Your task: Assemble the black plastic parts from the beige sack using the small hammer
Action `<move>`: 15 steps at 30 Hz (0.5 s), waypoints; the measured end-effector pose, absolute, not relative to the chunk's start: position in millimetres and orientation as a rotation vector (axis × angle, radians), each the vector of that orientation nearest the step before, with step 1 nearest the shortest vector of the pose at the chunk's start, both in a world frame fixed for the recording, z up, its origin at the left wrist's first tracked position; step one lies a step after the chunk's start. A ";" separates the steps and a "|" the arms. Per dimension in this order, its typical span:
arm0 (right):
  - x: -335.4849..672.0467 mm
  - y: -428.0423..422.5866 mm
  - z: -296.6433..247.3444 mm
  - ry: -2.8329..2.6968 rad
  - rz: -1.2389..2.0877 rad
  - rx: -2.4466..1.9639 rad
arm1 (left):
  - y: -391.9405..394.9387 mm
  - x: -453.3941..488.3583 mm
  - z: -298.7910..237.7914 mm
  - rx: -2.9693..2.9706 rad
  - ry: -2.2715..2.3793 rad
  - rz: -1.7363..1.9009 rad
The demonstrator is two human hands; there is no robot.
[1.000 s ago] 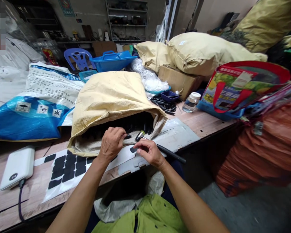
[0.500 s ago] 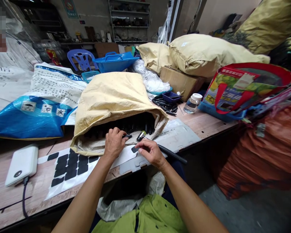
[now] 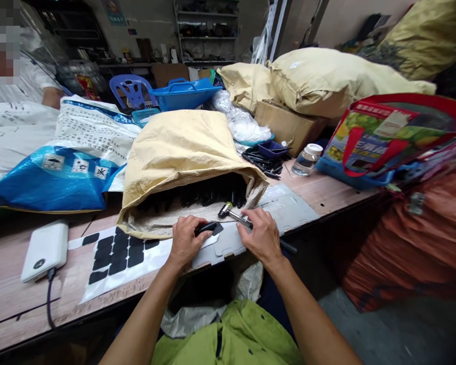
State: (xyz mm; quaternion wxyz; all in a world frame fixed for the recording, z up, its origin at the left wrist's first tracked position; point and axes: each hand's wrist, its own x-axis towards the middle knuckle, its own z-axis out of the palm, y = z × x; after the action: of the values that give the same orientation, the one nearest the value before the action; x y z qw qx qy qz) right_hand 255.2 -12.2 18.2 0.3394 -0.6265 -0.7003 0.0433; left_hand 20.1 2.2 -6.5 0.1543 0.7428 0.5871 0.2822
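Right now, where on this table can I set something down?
Bare wood: between grey panel and shopping bag, in front of the bottle; and front-left, below the power bank. Crowded: by the sack, where left hand holds a black part, right hand the hammer.

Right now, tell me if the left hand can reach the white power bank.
Probably yes: only the flat pad sheet lies between the left hand and the power bank, though that hand holds a small black part.
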 end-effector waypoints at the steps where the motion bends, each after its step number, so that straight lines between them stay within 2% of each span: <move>1: 257.9 -11.7 16.8 -1.879 0.111 -1.679 | 2.0 19.9 -8.0 2.120 1.679 0.811; 9: 260.2 -5.5 15.3 -2.053 0.071 -1.816 | 5.4 15.9 -8.5 2.094 1.628 0.823; 15: 254.0 -21.6 19.0 -1.912 0.266 -1.578 | 5.5 15.8 -7.0 2.061 1.624 0.783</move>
State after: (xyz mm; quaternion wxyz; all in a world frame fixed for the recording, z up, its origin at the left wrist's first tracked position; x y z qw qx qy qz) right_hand 254.0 -21.6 19.0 0.3184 -0.5999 -0.7270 0.1013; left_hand 15.8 5.5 -7.0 0.2005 0.7373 0.5811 0.2801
